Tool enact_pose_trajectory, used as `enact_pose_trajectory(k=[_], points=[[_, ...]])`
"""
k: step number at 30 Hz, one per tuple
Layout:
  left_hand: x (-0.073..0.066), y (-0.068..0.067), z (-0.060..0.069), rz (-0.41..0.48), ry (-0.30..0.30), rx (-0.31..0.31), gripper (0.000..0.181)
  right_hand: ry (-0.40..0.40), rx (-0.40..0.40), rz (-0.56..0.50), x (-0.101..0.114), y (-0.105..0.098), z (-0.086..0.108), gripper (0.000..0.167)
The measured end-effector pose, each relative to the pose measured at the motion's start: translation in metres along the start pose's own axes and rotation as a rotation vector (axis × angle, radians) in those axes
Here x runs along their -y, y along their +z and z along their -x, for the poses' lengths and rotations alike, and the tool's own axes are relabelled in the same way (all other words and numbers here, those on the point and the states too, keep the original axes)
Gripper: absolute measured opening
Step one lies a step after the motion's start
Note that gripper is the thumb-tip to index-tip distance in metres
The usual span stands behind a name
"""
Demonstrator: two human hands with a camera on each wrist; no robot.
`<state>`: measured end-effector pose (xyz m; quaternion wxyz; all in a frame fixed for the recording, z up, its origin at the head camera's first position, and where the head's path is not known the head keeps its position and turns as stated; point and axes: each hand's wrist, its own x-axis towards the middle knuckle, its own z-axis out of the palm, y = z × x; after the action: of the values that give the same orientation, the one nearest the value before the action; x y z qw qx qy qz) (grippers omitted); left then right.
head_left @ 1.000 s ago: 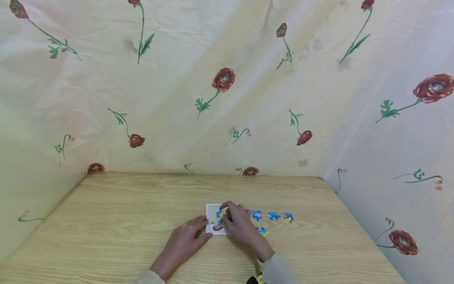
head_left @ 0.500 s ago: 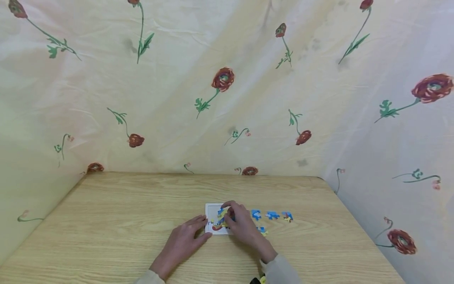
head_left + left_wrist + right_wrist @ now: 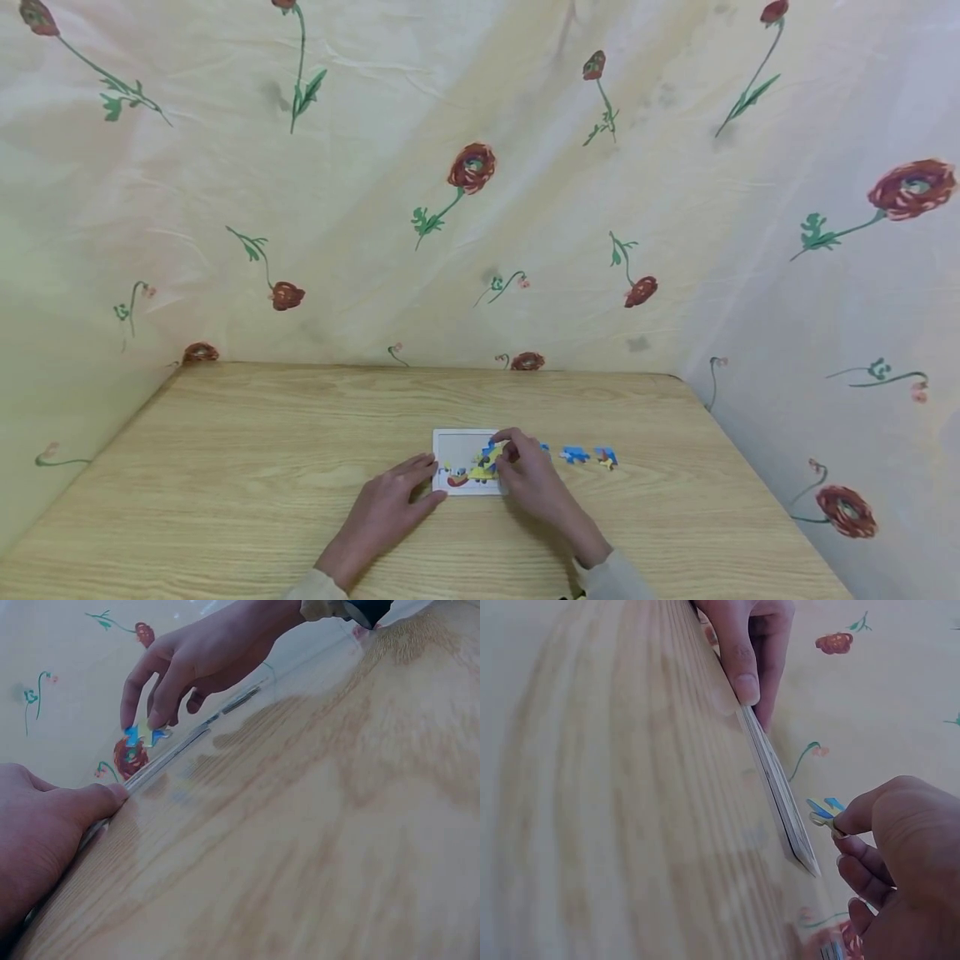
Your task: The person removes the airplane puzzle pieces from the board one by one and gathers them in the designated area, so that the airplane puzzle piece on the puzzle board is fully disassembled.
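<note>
My left hand (image 3: 393,510) rests against the left side of a white-framed jigsaw puzzle board (image 3: 459,434), fingers fairly straight along the edge, thumb at the near corner. Between thumb and fingertips, my right hand (image 3: 534,473) pinches a blue and yellow puzzle piece (image 3: 824,811). In the left wrist view this piece (image 3: 142,736) shows raised above the board's level. On the lower part of the board lies a picture section in red and yellow (image 3: 457,479). The right hand covers the board's right side.
Loose blue puzzle pieces (image 3: 575,455) lie right of the board, one with red and yellow (image 3: 606,457) farthest out. Another piece (image 3: 544,449) is partly behind the right hand. A flowered cloth (image 3: 360,208) hangs behind the wooden table (image 3: 285,433).
My right hand has shifted right with the puzzle piece, uncovering more of the board's middle and hiding the loose piece nearest me. The left hand keeps its place.
</note>
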<state>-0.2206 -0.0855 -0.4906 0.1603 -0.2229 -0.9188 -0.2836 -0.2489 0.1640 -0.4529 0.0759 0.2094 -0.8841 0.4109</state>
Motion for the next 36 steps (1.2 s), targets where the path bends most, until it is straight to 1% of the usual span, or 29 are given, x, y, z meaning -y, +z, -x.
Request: enact_pose_trajectory(k=[7, 11, 18, 28, 36], points=[[0.000, 0.000, 0.000, -0.004, 0.000, 0.005, 0.047, 0.055, -0.023, -0.042, -0.007, -0.013, 0.009, 0.031], [0.000, -0.001, 0.000, 0.003, -0.004, 0.012, 0.047, 0.073, -0.037, -0.033, -0.013, -0.021, 0.016, 0.032], [0.000, -0.001, 0.000, 0.011, -0.011, 0.019, 0.048, 0.133, -0.055, -0.037, -0.021, -0.033, 0.026, 0.032], [0.001, -0.001, 0.000, 0.019, -0.019, 0.014, 0.048, 0.094, -0.090, -0.034, -0.028, -0.046, 0.036, 0.032], [0.000, 0.000, 0.001, 0.015, -0.021, 0.019, 0.049, 0.098, -0.117, -0.020, -0.033, -0.055, 0.046, 0.030]])
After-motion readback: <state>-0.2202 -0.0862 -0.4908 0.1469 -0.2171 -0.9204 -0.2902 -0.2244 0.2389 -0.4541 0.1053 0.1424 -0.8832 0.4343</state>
